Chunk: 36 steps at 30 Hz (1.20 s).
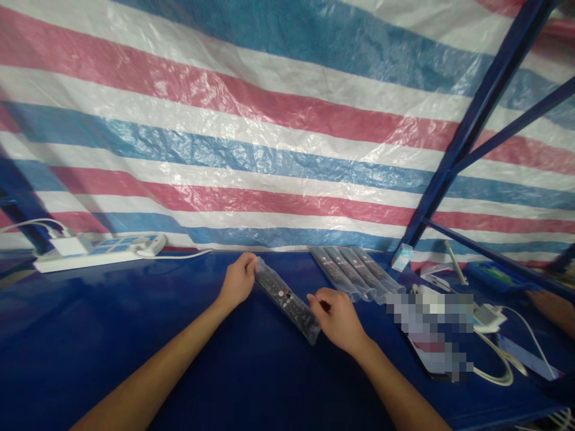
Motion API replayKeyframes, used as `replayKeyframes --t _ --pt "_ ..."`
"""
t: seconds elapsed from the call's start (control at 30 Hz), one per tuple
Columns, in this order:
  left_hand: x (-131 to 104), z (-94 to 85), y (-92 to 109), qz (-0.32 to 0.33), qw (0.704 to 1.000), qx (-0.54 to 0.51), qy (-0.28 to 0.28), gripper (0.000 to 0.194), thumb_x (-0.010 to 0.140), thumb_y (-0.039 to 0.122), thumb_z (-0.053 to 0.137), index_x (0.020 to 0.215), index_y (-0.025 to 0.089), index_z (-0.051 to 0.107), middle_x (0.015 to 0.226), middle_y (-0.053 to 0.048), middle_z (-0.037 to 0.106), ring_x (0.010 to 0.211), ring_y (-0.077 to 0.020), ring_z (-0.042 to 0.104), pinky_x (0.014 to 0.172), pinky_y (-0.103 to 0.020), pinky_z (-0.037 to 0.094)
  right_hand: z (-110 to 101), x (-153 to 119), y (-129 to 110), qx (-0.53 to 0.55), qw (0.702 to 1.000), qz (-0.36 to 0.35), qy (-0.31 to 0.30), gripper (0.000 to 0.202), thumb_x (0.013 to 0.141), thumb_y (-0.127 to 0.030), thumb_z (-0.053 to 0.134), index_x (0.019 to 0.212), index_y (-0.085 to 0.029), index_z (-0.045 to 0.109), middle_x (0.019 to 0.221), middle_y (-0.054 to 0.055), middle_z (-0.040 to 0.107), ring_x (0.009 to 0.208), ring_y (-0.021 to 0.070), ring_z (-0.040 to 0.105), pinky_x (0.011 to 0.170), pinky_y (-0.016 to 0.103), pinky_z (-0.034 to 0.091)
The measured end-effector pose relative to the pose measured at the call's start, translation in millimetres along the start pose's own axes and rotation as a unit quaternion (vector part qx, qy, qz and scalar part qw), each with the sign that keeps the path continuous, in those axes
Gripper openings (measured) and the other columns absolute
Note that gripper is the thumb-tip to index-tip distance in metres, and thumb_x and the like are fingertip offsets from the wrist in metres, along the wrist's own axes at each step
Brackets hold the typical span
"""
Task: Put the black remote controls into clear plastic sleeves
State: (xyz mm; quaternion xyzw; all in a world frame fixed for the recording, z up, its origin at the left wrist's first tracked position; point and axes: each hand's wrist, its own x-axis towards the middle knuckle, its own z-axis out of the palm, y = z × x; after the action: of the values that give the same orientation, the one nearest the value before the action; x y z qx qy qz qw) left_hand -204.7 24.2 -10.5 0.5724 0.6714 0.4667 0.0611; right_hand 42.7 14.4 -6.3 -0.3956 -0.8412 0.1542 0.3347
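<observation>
A black remote control (287,299) in a clear plastic bag lies slantwise on the blue table in front of me. My left hand (240,280) is closed on the far end of the bag, thumb and fingers pinched together. Beside the near end, my right hand (339,320) has its fingers curled in and its thumb close to the bag's right edge. Whether those fingers grip any of the film is hidden. Behind my right hand, several more bagged remote controls (345,269) lie side by side.
A white power strip (99,254) with plugs stands at the back left. To the right are a partly blurred phone (431,347), white cables (498,377), a charger (489,317) and a small box (402,257). Another person's hand (552,308) shows at the right edge. Striped sheeting (269,149) hangs behind.
</observation>
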Motion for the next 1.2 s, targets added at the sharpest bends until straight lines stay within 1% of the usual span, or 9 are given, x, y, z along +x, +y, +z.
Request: replayKeyframes --t 0.13,0.23,0.4,0.6,0.77,0.87,0.97,1.03,1.2 --pt "5 -12.0 21 0.038 0.999 0.006 0.024 0.024 0.083 0.038 0.043 0.079 0.02 0.058 0.07 -0.001 0.064 0.067 -0.0174 0.058 0.069 -0.028 0.045 -5 2 7 -0.021 0.999 0.017 0.034 0.044 0.093 -0.035 0.042 0.051 -0.021 0.041 0.054 -0.002 0.048 0.052 0.0102 0.042 0.053 0.023 0.028" --pt "11 -24.7 40 0.076 0.996 0.02 0.036 0.027 0.083 0.04 0.042 0.077 0.02 0.059 0.067 0.0 0.062 0.064 -0.0165 0.056 0.066 -0.027 0.043 -7 2 12 -0.028 0.998 0.029 0.041 0.045 0.093 -0.039 0.041 0.051 -0.021 0.04 0.053 -0.002 0.048 0.05 0.0102 0.04 0.053 0.024 0.027" --pt "20 -43.3 77 0.127 0.991 0.039 0.019 0.027 0.083 0.04 0.043 0.076 0.019 0.06 0.068 0.0 0.062 0.067 -0.0163 0.056 0.065 -0.026 0.041 -8 1 13 -0.037 0.998 0.044 0.026 0.046 0.093 -0.039 0.042 0.052 -0.02 0.041 0.054 -0.002 0.051 0.051 0.0101 0.043 0.054 0.023 0.026" --pt "19 -54.3 113 0.176 0.982 0.072 0.016 0.027 0.083 0.037 0.045 0.076 0.018 0.062 0.069 -0.001 0.064 0.067 -0.0166 0.057 0.063 -0.026 0.041 -10 0 9 -0.054 0.997 0.049 -0.004 0.045 0.095 -0.037 0.039 0.054 -0.02 0.046 0.056 0.0 0.055 0.053 0.0113 0.048 0.055 0.025 0.026" --pt "24 -68.6 133 0.19 0.977 0.093 0.04 0.028 0.082 0.038 0.045 0.075 0.017 0.063 0.069 -0.002 0.065 0.066 -0.0169 0.057 0.062 -0.026 0.041 -17 0 3 -0.059 0.997 0.048 -0.031 0.042 0.095 -0.036 0.04 0.061 -0.02 0.057 0.062 0.001 0.061 0.058 0.0126 0.054 0.057 0.025 0.029" --pt "29 -82.7 144 0.185 0.974 0.113 0.07 0.028 0.081 0.038 0.046 0.074 0.016 0.063 0.067 -0.002 0.064 0.064 -0.0163 0.056 0.062 -0.026 0.042 -19 -3 1 -0.051 0.995 0.057 -0.07 0.038 0.092 -0.049 0.045 0.077 -0.021 0.065 0.069 0.001 0.065 0.062 0.0141 0.057 0.056 0.025 0.03" --pt "31 -95.8 153 0.166 0.974 0.13 0.082 0.025 0.081 0.036 0.047 0.077 0.017 0.064 0.068 -0.001 0.065 0.064 -0.0163 0.056 0.064 -0.026 0.044 -14 -5 1 -0.071 0.99 0.047 -0.114 0.042 0.078 -0.062 0.06 0.091 -0.022 0.065 0.08 0.002 0.068 0.069 0.0166 0.06 0.056 0.025 0.03" --pt "30 -101.0 158 0.16 0.975 0.133 0.081 0.024 0.081 0.035 0.048 0.079 0.018 0.065 0.071 -0.001 0.066 0.066 -0.0167 0.057 0.066 -0.027 0.045 -9 -6 2 -0.091 0.986 0.03 -0.134 0.044 0.072 -0.06 0.066 0.094 -0.022 0.065 0.087 0.003 0.069 0.076 0.0185 0.062 0.059 0.025 0.032" --pt "25 -111.3 163 0.178 0.969 0.15 0.077 0.023 0.081 0.034 0.049 0.078 0.019 0.065 0.072 -0.001 0.067 0.067 -0.0167 0.058 0.066 -0.027 0.046 0 -7 -1 -0.121 0.981 0.016 -0.15 0.03 0.076 -0.049 0.065 0.088 -0.021 0.065 0.091 0.004 0.07 0.081 0.0198 0.064 0.062 0.026 0.035"
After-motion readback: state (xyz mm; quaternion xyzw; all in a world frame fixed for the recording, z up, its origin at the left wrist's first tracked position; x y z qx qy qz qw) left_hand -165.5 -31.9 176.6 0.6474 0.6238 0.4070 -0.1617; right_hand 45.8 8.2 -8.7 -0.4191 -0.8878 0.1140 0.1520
